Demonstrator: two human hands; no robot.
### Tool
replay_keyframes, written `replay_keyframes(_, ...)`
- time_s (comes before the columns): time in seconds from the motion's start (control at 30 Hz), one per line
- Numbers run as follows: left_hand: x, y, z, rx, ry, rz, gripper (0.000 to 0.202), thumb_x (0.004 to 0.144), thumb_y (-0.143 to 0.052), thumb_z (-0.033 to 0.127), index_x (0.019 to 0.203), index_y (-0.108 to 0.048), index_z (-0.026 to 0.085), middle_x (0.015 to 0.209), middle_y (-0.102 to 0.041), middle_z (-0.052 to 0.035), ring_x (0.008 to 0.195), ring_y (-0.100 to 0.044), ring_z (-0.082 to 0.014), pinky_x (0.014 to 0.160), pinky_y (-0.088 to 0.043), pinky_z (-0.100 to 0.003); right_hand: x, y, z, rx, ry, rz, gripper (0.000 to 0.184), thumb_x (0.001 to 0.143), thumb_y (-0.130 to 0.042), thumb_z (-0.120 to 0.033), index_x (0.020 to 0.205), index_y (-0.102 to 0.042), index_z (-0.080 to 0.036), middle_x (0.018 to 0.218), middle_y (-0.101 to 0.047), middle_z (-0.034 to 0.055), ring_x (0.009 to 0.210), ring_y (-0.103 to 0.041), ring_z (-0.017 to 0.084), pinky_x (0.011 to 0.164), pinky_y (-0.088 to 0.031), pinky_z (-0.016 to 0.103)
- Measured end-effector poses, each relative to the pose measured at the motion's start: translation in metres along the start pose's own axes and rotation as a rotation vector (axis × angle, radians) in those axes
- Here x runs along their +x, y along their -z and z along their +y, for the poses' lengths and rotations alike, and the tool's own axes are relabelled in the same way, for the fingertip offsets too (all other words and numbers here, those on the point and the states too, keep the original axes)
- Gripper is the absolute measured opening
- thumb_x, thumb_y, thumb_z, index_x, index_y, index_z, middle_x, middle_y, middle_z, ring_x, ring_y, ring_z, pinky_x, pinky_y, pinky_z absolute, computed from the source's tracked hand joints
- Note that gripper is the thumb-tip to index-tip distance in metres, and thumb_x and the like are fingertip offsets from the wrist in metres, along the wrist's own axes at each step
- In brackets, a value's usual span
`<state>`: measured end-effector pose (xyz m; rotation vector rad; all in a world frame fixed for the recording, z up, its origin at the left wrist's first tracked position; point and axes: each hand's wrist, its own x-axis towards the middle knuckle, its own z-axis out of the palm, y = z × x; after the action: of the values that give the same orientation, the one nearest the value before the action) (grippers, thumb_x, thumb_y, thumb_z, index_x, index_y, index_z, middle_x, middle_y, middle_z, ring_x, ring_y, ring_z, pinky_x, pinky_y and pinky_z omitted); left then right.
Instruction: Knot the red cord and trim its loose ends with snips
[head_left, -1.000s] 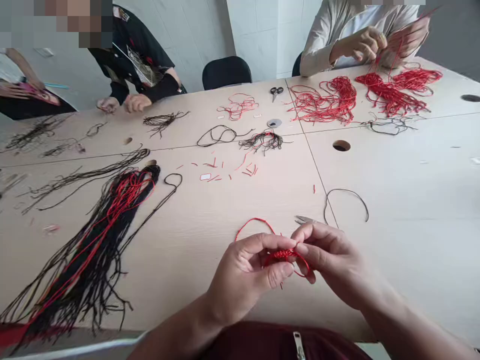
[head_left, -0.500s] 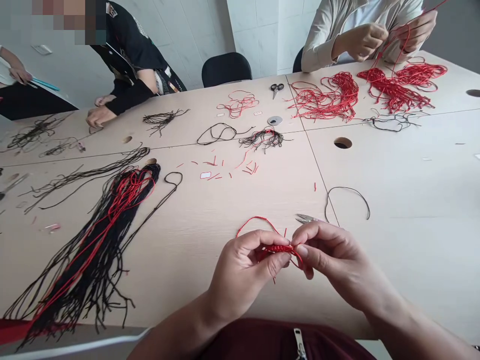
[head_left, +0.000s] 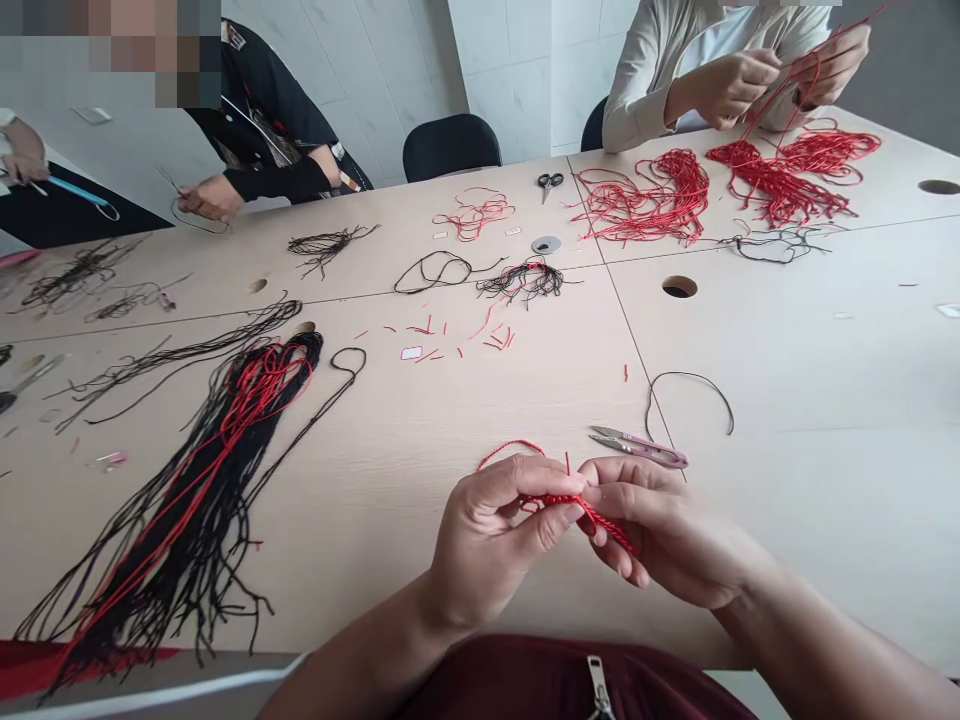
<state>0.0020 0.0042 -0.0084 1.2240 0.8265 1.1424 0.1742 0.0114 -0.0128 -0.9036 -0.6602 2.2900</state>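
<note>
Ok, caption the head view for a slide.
Left hand and right hand hold a knotted red cord beside pink-handled thread snips on a pale table.

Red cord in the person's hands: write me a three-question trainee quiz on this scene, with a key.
1. True or false: the red cord is pinched between the left hand and the right hand.
2. Which lies just beyond the right hand?
A) snips with pink handles
B) a stapler
C) a ruler
3. Fill in the blank: the long bundle of cords left of the hands is mostly ____, with some red strands.

Key: 1 true; 2 A; 3 black
</note>
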Motion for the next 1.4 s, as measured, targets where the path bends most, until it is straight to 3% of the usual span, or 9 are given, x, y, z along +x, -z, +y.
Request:
replay_keyframes(0.13,-0.001,0.001,-0.001,-0.056,0.060,0.031,0.017,0.084,-0.076,0.009,0.084,-0.079,0.026,0.079,-0.071,0.0011,0.069,-0.065,-0.0108,0.066,-0.054,-0.022,0.001,0.002,0.002,-0.062,0.025,-0.001,0.049,0.071,-0.086,-0.055,0.077,-0.059,-0.015,0.062,-0.054,-0.0026,0.044,-0.050,0.006,0.037,-0.038,0.013)
replay_keyframes(0.27,-0.001,0.005,-0.006,-0.161,0.172,0.054,0.007,0.083,-0.079,0.017,0.084,-0.076,0.023,0.075,-0.067,0.0015,0.068,-0.063,-0.0109,0.063,-0.052,-0.021,-0.001,0.002,0.006,-0.183,0.173,0.056,0.044,0.084,-0.078,-0.056,0.083,-0.062,-0.015,0.068,-0.059,0.0002,0.055,-0.054,0.008,0.050,-0.045,0.018)
replay_keyframes(0.33,0.000,0.005,-0.008,-0.173,0.246,0.095,0.007,0.082,-0.081,0.020,0.081,-0.073,0.020,0.075,-0.067,0.0007,0.067,-0.061,-0.0097,0.062,-0.049,-0.019,-0.004,0.000,0.008,-0.386,0.425,0.179,0.027,0.093,-0.073,-0.041,0.087,-0.063,-0.017,0.075,-0.061,0.0005,0.067,-0.057,0.010,0.061,-0.047,0.020)
replay_keyframes(0.4,0.002,0.004,-0.008,-0.169,0.334,0.140,0.013,0.079,-0.083,0.022,0.077,-0.071,0.017,0.074,-0.065,0.0005,0.064,-0.056,-0.0080,0.059,-0.045,-0.017,-0.007,-0.003,0.009,-0.746,0.790,0.300,0.008,0.095,-0.069,-0.022,0.089,-0.064,-0.019,0.082,-0.061,0.0000,0.077,-0.058,0.012,0.071,-0.047,0.023)
replay_keyframes(0.5,0.006,0.002,-0.005,-0.216,0.454,0.158,0.020,0.073,-0.085,0.025,0.075,-0.068,0.015,0.072,-0.063,0.0001,0.062,-0.053,-0.0078,0.057,-0.042,-0.017,-0.008,-0.006,0.012,-1.204,1.121,0.346,0.013,0.094,-0.062,-0.005,0.094,-0.063,-0.018,0.086,-0.063,0.0003,0.078,-0.060,0.013,0.071,-0.047,0.025)
replay_keyframes(0.73,0.010,0.002,-0.001,-0.276,0.556,0.112,0.024,0.070,-0.086,0.027,0.068,-0.065,0.014,0.073,-0.060,0.0007,0.059,-0.051,-0.0060,0.053,-0.038,-0.016,-0.006,-0.003,0.019,-1.449,1.166,0.460,0.009,0.101,-0.058,-0.009,0.095,-0.061,-0.016,0.086,-0.067,0.0038,0.075,-0.064,0.016,0.072,-0.049,0.030)
replay_keyframes(1.1,0.009,0.002,-0.002,-0.261,0.539,0.071,0.028,0.074,-0.088,0.037,0.075,-0.072,0.014,0.078,-0.065,-0.0019,0.071,-0.060,-0.0100,0.066,-0.048,-0.019,-0.006,0.002,0.019,-1.627,1.211,0.512,0.014,0.094,-0.054,-0.001,0.093,-0.060,-0.014,0.082,-0.065,0.0044,0.073,-0.059,0.018,0.073,-0.045,0.035)
replay_keyframes(1.2,0.010,0.002,-0.004,-0.306,0.507,0.113,0.032,0.075,-0.087,0.042,0.075,-0.073,0.013,0.082,-0.066,-0.0029,0.074,-0.063,-0.0111,0.070,-0.053,-0.021,-0.005,0.003,0.019,-1.606,1.211,0.508,0.014,0.095,-0.053,-0.002,0.090,-0.058,-0.015,0.082,-0.063,0.0040,0.073,-0.058,0.017,0.071,-0.044,0.034)
replay_keyframes(1.4,0.012,0.000,-0.003,-0.326,0.431,0.264,0.026,0.069,-0.089,0.024,0.078,-0.066,0.015,0.069,-0.066,0.0021,0.063,-0.062,-0.0069,0.063,-0.053,-0.016,-0.005,0.001,0.019,-1.587,1.173,0.449,0.018,0.096,-0.050,-0.001,0.089,-0.055,-0.017,0.081,-0.062,0.0022,0.071,-0.056,0.016,0.069,-0.045,0.031)
